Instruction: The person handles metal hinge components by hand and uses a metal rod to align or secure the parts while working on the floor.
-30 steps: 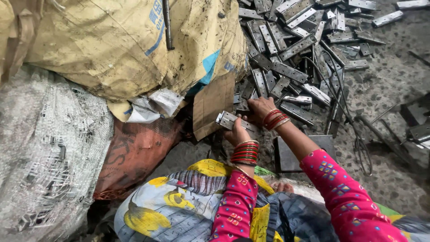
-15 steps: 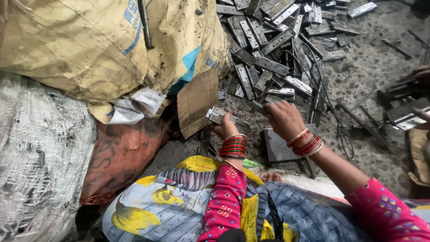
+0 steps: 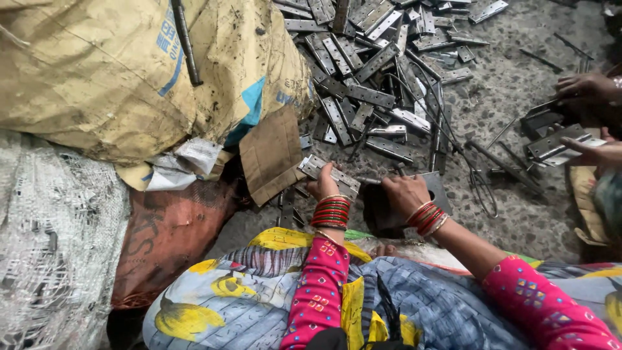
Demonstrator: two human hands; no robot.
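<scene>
Your left hand (image 3: 322, 186) is clamped on a flat metal hinge (image 3: 329, 175), holding it just above the floor, fingers wrapped under its near edge. Your right hand (image 3: 403, 192) sits just beside it, pressed down on a dark metal block (image 3: 435, 188); whether its fingers pinch anything small, I cannot tell. The two hands are close but not touching.

Beyond your fingers lies the heap of loose hinges (image 3: 369, 71), tangled with bent wire (image 3: 479, 188). That wire could snag a bangle or a knuckle if you reach across it. The hinge edges look raw, so a slip of the left grip could nick your palm. Off to your right, another person's hands (image 3: 586, 91) work over their own pieces; a wide reach risks a bump.
</scene>
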